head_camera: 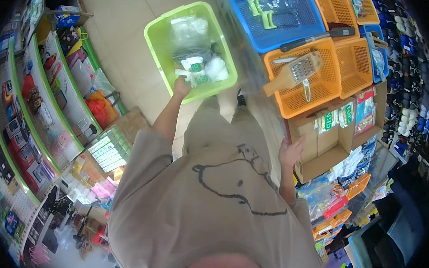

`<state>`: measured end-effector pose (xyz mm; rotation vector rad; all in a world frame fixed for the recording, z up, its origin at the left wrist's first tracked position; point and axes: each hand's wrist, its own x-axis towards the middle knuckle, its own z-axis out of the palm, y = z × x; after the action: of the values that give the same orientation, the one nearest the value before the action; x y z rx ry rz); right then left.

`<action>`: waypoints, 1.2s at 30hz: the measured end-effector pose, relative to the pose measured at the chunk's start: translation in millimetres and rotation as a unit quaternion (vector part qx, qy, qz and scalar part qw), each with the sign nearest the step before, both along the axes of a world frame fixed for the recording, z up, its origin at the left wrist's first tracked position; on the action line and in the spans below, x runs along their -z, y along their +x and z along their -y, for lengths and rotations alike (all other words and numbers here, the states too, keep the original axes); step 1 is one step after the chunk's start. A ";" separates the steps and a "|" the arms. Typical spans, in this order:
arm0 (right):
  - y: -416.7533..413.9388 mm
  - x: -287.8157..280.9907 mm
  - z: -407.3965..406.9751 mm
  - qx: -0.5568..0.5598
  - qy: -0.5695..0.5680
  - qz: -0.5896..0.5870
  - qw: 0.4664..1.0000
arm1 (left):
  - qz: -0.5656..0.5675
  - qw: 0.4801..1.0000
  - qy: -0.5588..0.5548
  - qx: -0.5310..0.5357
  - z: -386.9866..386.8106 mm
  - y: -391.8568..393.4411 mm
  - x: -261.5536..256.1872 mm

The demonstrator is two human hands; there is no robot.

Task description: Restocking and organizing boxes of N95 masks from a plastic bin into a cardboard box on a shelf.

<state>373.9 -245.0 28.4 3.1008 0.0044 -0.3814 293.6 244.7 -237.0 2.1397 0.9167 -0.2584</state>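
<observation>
My left hand (pixel 182 86) reaches over the near rim of a light green plastic bin (pixel 155 42) on the tiled floor. Its fingers are closed on a white plastic package (pixel 183 73) inside. Beside that package lie white-and-green printed packets (pixel 196 64), a white bundle (pixel 217 69) and clear-wrapped white goods (pixel 190 26). My right hand (pixel 291 150) is empty, fingers apart, at the left edge of an open cardboard box (pixel 320 162). White-and-green packets (pixel 327 121) lie at that box's far side.
To the right, a blue basket (pixel 280 41) holds light green items, and an orange basket (pixel 287 105) holds a wooden-handled grater (pixel 301 71). Stocked shelves (pixel 64 71) line the left side. A brown carton (pixel 127 122) stands near my left elbow. Racked goods (pixel 407 91) fill the far right.
</observation>
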 end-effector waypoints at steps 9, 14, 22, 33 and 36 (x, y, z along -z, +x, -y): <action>6.3 2.3 -6.8 -0.011 0.028 -0.054 0.998 | 0.052 0.988 -0.024 -0.144 -38.7 11.0 106.6; 8.2 -1.3 -16.8 0.009 0.035 -0.050 0.998 | 0.038 0.995 0.036 -0.088 -40.5 43.3 109.1; 9.6 9.5 -21.0 0.004 0.009 -0.046 0.999 | 0.042 0.988 0.049 -0.142 -39.1 44.6 127.6; 8.4 13.2 -27.5 -0.001 0.012 -0.035 0.999 | -0.051 0.994 0.091 -0.016 -38.7 40.3 116.9; 4.1 11.8 -20.3 -0.002 0.017 -0.023 1.000 | 0.003 0.992 0.124 0.017 -30.6 50.1 94.3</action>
<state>378.0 -224.7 16.6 3.1240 0.0175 -0.4582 343.7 275.2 -331.3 2.3851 0.9499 -0.1607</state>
